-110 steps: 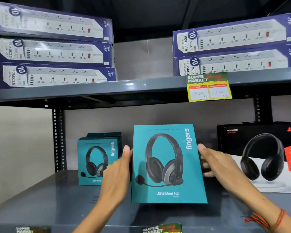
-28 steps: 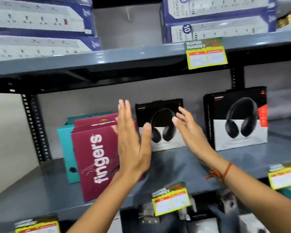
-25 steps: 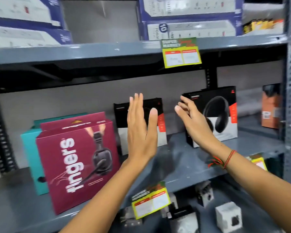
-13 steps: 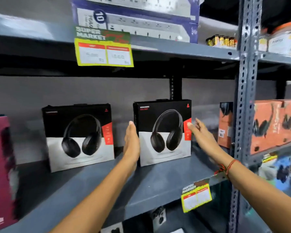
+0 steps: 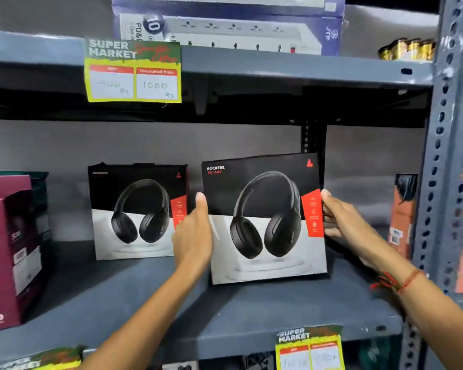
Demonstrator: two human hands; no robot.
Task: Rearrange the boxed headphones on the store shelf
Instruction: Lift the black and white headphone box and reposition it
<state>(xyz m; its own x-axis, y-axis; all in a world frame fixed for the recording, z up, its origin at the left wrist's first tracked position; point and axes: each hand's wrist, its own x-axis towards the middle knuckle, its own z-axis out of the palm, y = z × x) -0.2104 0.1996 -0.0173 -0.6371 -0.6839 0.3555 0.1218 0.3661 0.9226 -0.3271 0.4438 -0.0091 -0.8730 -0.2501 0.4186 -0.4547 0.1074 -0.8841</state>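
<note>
A black-and-white Rockerz headphone box (image 5: 265,217) is tilted slightly and drawn forward on the grey shelf (image 5: 251,311). My left hand (image 5: 194,231) presses its left edge, thumb up along the side. My right hand (image 5: 342,222) grips its right edge by the red stripe, fingers behind the box. A second, identical Rockerz box (image 5: 137,209) stands upright further back to the left. A maroon Fingers headphone box (image 5: 8,249) stands at the far left, with a teal box partly hidden behind it.
A perforated grey upright (image 5: 444,156) bounds the shelf on the right, with an orange box (image 5: 402,214) behind it. Power-strip boxes (image 5: 225,25) lie on the shelf above. Yellow price tags (image 5: 134,73) (image 5: 309,348) hang on the shelf edges.
Both hands have closed on the right Rockerz box, which has come forward toward me and tilted. The view has moved closer to the shelf.
</note>
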